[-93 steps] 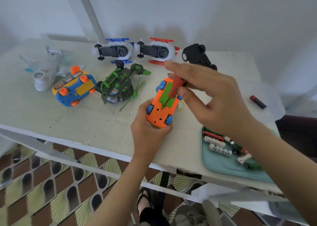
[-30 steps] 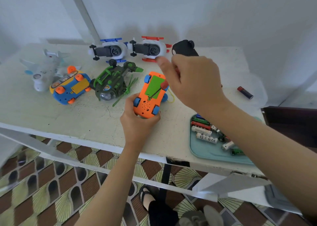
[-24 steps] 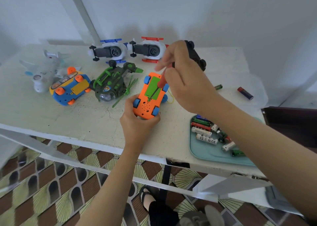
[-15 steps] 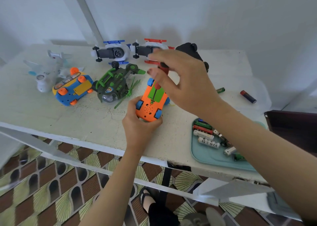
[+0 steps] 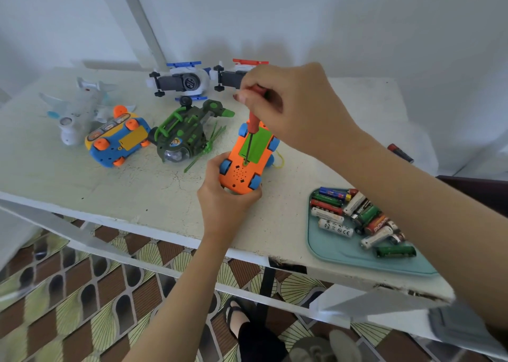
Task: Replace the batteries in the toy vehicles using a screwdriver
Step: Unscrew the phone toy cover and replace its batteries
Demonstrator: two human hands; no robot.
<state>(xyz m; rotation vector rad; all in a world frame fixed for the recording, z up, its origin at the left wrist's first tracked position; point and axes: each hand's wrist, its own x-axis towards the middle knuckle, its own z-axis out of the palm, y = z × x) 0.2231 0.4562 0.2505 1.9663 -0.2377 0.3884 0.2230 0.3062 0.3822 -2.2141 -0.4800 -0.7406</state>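
An orange toy car (image 5: 242,173) with blue wheels lies upside down on the white table (image 5: 82,180), its green battery cover facing up. My left hand (image 5: 225,196) grips the car's near end. A red-handled screwdriver (image 5: 251,126) stands nearly upright, its tip at the near edge of the green cover. My right hand (image 5: 297,109) grips the handle from above with curled fingers. A teal tray (image 5: 338,249) at the right holds several loose batteries (image 5: 357,218).
Other toys lie beyond: a blue and yellow car (image 5: 118,139), a green helicopter (image 5: 184,133), a pale plane (image 5: 79,109), a blue-trimmed plane (image 5: 181,81) and a red-trimmed one (image 5: 233,76) partly behind my hand. One loose battery (image 5: 400,153) lies at far right. The table's front edge is close.
My right hand has turned and shifted its hold on the screwdriver handle, bringing the tool more upright. The car has turned slightly under my left hand.
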